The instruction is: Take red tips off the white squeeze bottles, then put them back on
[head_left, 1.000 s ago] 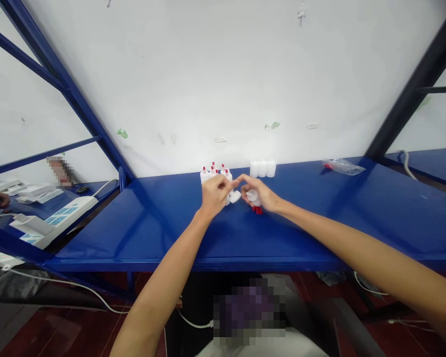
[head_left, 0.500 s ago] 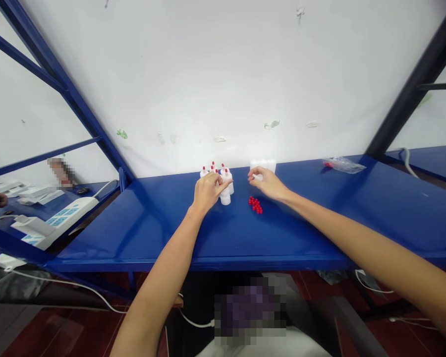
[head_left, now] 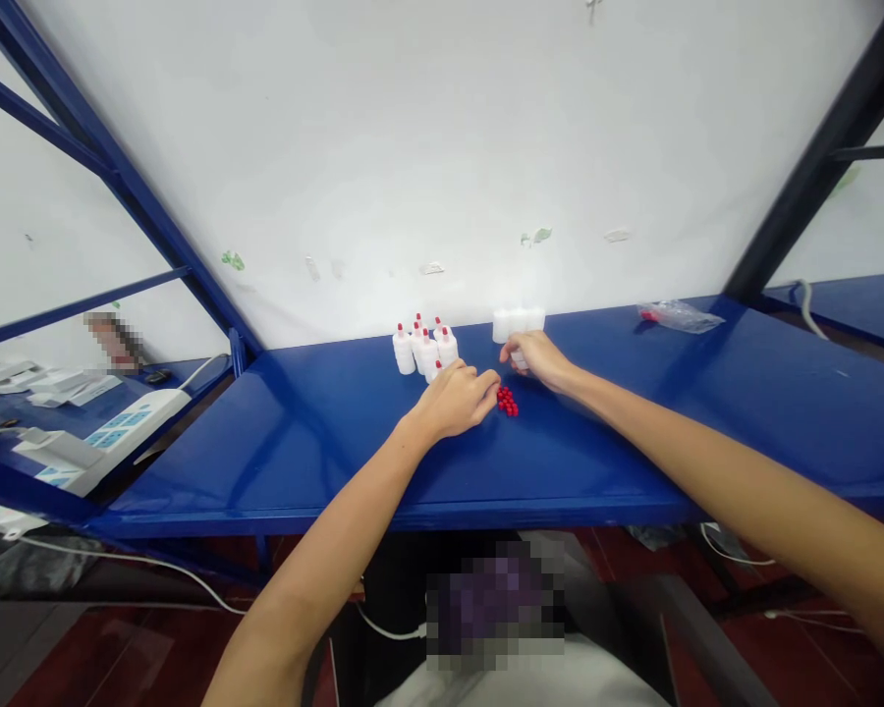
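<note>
My left hand reaches over the table, its pinched fingertips at the left edge of a small pile of red caps. Whether a cap is between those fingers is hidden. My right hand is closed around a white plastic bottle, mostly covered by the fingers. Just behind it several white bottles without red tips stand in a group. To the left, several white squeeze bottles with red-capped tips stand upright close together, the nearest partly behind my left hand.
A clear plastic bag with something red inside lies at the back right of the blue table. A white wall rises behind. Blue frame posts bound the left side, where a power strip and white boxes lie beyond.
My left hand has moved from the capped bottles right and towards me to the red caps. My right hand has lowered slightly and now closes around a white bottle beside the uncapped group.
</note>
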A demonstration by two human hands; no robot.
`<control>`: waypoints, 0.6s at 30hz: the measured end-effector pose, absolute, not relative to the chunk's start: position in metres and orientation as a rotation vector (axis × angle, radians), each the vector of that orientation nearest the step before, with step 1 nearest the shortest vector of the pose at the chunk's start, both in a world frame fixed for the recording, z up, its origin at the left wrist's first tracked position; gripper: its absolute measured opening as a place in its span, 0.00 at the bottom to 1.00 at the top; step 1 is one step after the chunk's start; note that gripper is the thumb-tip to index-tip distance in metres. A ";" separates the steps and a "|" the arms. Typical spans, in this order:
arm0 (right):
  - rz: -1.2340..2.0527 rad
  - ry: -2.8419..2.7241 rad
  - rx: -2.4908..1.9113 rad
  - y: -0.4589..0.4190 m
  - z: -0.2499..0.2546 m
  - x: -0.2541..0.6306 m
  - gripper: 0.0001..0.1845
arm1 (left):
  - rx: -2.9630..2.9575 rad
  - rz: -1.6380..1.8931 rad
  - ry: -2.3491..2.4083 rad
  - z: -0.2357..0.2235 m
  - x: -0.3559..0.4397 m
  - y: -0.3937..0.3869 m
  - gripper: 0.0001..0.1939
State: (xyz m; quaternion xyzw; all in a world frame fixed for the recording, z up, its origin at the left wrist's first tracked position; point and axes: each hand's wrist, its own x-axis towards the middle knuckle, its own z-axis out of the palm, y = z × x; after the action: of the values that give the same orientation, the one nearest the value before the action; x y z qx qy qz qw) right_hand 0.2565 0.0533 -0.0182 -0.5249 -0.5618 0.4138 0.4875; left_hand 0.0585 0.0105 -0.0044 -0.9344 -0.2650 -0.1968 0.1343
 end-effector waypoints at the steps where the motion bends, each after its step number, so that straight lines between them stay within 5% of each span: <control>1: 0.977 -1.391 -1.297 0.054 -0.018 0.258 0.12 | -2.730 -0.538 -0.856 -0.007 0.062 0.009 0.15; 18: 0.813 -1.538 -1.288 0.055 -0.018 0.259 0.09 | -2.932 -0.584 -1.064 -0.020 0.063 0.022 0.14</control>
State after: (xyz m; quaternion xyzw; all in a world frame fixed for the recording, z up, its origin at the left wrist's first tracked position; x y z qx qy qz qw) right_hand 0.2586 0.0548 -0.0181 -0.5253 -0.6274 0.3317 0.4694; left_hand 0.0631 0.0220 -0.0204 -0.9238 -0.3354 -0.1840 -0.0160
